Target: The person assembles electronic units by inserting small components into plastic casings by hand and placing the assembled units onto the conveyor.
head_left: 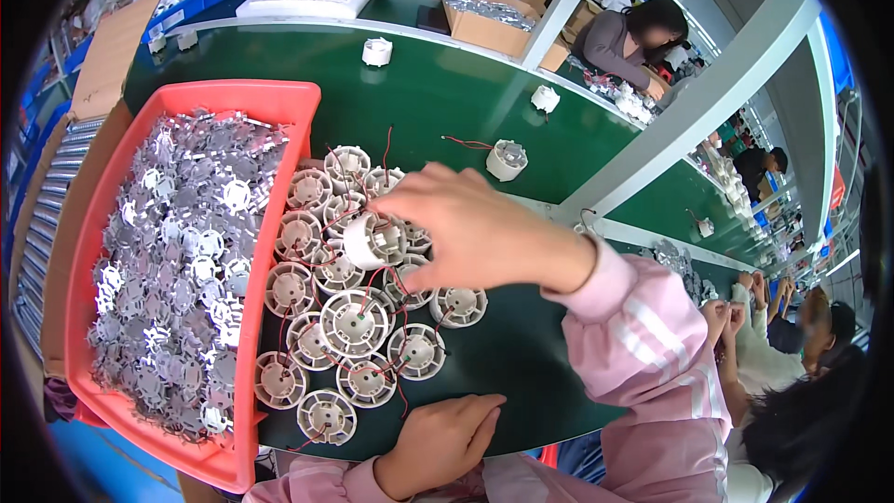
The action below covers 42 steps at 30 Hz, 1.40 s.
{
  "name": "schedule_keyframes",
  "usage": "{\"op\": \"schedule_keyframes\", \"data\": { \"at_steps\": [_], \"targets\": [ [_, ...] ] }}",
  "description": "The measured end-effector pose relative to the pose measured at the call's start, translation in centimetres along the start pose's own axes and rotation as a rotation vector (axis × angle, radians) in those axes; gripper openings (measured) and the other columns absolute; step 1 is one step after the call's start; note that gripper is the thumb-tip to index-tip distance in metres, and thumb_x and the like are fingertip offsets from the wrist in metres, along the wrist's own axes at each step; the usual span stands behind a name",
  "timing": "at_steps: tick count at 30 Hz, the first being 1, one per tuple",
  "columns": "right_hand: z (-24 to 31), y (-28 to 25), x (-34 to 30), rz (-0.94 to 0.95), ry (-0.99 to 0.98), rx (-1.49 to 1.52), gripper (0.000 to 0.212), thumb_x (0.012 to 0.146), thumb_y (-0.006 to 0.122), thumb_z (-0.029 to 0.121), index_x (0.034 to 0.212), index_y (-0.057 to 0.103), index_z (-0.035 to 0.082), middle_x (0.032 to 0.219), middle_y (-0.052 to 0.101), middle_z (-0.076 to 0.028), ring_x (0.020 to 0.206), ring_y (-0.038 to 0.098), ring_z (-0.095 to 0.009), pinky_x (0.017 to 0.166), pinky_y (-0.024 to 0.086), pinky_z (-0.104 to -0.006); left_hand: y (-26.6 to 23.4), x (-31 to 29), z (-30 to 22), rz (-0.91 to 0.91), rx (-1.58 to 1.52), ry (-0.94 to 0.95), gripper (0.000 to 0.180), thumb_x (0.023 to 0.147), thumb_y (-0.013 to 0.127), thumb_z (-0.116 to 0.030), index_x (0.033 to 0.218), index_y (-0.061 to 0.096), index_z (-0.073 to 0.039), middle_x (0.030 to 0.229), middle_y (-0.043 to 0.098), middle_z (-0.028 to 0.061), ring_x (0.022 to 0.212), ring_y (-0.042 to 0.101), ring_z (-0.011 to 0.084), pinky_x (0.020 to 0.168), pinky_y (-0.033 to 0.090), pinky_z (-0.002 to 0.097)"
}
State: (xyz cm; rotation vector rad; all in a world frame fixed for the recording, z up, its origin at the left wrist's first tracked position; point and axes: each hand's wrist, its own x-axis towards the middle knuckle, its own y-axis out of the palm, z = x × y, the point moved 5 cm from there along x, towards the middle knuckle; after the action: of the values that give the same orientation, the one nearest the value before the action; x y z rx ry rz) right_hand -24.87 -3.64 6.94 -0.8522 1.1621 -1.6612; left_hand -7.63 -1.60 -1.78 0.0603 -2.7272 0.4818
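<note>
My right hand (475, 228) reaches in from the right over a cluster of round white plastic housings (357, 321). Thumb and fingers close around one white housing (365, 240), which is tipped on its side above the others. Thin red wires trail from several housings, and some are stacked on each other. My left hand (440, 445) rests at the near table edge, just below the cluster. Its fingers are drawn together with nothing visible in them.
A red tub (265, 298) full of flat silvery metal plates (177, 270) stands at the left, beside a cardboard box of metal parts (58, 214). Single housings (507, 160) sit on the green belt (428, 93). A white post (689, 102) slants across the right. Co-workers sit beyond.
</note>
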Motion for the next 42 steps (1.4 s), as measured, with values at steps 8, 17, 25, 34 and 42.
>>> {"op": "schedule_keyframes", "data": {
  "at_steps": [8, 17, 25, 34, 42],
  "targets": [
    [2.0, -2.1, -3.2, -0.299, 0.023, 0.096, 0.055, 0.068, 0.077, 0.011, 0.117, 0.053, 0.004, 0.107, 0.055, -0.013, 0.097, 0.057, -0.031, 0.084, 0.046, -0.0381, 0.6, 0.4, -0.8, 0.040, -0.034, 0.046, 0.017, 0.083, 0.060, -0.006, 0.099, 0.067, -0.003, 0.074, 0.066, 0.0119, 0.058, 0.063, 0.0269, 0.055, 0.051, 0.0335],
    [5.8, -0.6, -15.8, 0.279, 0.243, -0.163, 0.056, 0.059, 0.076, 0.005, 0.111, 0.056, 0.005, 0.112, 0.056, -0.012, 0.099, 0.059, -0.030, 0.081, 0.050, -0.0376, -0.3, -2.0, -4.8, -0.024, 0.151, 0.491, 0.033, 0.079, 0.060, -0.003, 0.111, 0.062, -0.002, 0.096, 0.063, 0.0134, 0.070, 0.061, 0.0266, 0.060, 0.053, 0.0292],
    [6.0, 3.7, -19.0, -0.017, 0.242, 0.114, 0.071, 0.062, 0.077, 0.010, 0.127, 0.049, 0.002, 0.120, 0.055, -0.015, 0.100, 0.057, -0.032, 0.084, 0.048, -0.0373, 0.5, -1.3, -2.2, -0.032, 0.346, 0.034, 0.035, 0.078, 0.062, -0.003, 0.111, 0.059, 0.005, 0.095, 0.061, 0.0157, 0.074, 0.063, 0.0273, 0.062, 0.053, 0.0303],
    [6.7, 5.9, -20.1, -0.070, 0.365, 0.222, 0.071, 0.067, 0.077, 0.016, 0.130, 0.046, 0.001, 0.124, 0.054, -0.017, 0.100, 0.060, -0.034, 0.081, 0.051, -0.0385, -0.6, -1.3, -3.0, 0.111, 0.236, -0.205, 0.013, 0.081, 0.067, -0.009, 0.085, 0.059, 0.000, 0.076, 0.061, 0.0109, 0.059, 0.060, 0.0268, 0.051, 0.049, 0.0324],
    [5.7, 5.9, -20.9, -0.102, 0.307, 0.327, 0.069, 0.067, 0.077, 0.013, 0.129, 0.048, 0.004, 0.124, 0.055, -0.017, 0.097, 0.063, -0.034, 0.074, 0.054, -0.0365, -0.4, -0.7, -2.0, 0.115, 0.073, -0.189, 0.014, 0.077, 0.068, -0.001, 0.070, 0.056, 0.001, 0.060, 0.050, 0.0097, 0.050, 0.049, 0.0234, 0.047, 0.037, 0.0349]
  ]
}}
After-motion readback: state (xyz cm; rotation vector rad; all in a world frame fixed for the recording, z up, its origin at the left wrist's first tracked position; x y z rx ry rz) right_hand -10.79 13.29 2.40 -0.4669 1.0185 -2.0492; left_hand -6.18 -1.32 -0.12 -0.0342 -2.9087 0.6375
